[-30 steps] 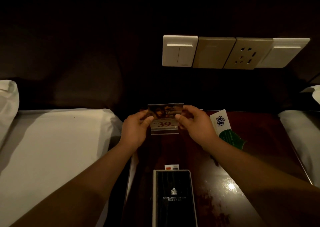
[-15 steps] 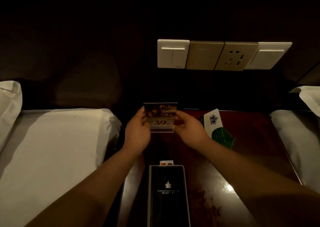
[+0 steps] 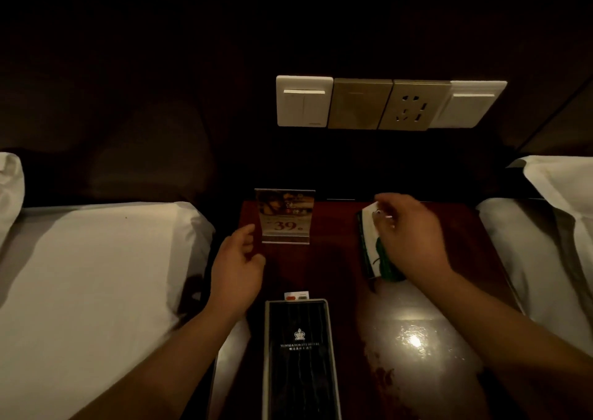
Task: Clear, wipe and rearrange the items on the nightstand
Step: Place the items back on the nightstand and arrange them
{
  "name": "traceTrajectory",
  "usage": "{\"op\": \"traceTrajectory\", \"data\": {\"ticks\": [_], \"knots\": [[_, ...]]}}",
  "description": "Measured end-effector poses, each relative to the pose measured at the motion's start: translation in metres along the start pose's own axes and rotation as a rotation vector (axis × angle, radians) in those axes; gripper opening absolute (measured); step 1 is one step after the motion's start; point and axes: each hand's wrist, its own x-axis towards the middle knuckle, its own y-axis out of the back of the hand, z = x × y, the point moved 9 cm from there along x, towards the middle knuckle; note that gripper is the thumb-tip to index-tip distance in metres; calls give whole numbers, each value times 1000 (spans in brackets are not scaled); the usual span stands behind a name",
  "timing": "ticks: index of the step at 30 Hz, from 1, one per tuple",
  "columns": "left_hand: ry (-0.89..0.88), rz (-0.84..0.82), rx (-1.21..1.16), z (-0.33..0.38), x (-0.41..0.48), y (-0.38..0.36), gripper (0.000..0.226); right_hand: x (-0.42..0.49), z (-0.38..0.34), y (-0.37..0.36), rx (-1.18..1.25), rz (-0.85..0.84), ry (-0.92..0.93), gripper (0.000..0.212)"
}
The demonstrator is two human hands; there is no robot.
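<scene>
A clear acrylic sign stand (image 3: 285,216) with a "39" price card stands upright at the back left of the dark wooden nightstand (image 3: 333,269). My left hand (image 3: 237,267) hovers just left of it, fingers apart, holding nothing. My right hand (image 3: 409,237) is over a white and green card packet (image 3: 373,249) at the back right, fingers curled at its top edge; whether it grips the packet is unclear. A black hotel folder (image 3: 298,358) lies at the front, with a small white card (image 3: 296,295) peeking out behind it.
White bedding (image 3: 90,278) borders the nightstand on the left, and another bed (image 3: 526,253) borders it on the right. A row of wall switches and a socket (image 3: 385,103) sits on the dark headboard panel above. A bright glare spot (image 3: 414,341) shines on the nightstand's front right.
Both hands let go of the sign stand, which now stands at the back left. My right hand moved right onto the card packet; my left hand dropped back slightly.
</scene>
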Motion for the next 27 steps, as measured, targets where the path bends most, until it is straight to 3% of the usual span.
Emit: {"op": "traceTrajectory", "data": {"ticks": [3,5,7,11,15,19,23,27], "knots": [[-85,-31,86,9,-18,-13,53,-16,41,33,-99,44,-158,52],[-122,-76,131,19,-24,-28,52,-38,67,15,-65,-125,-379,83],[-181,-135,192,31,-29,-48,51,-60,78,-11,-11,-268,-505,97],[-233,-266,234,46,-37,-88,56,-74,88,-33,171,-201,-600,59],[-167,-259,117,52,-27,-106,58,-70,105,-43,293,-177,-644,32],[-82,-279,57,53,-11,-124,68,-66,125,-41,279,-311,-609,40],[-14,-422,122,52,-6,-155,79,-47,126,-35,136,-421,-426,34],[9,-382,127,50,-16,-162,77,-31,120,-22,67,-318,-313,50]]}}
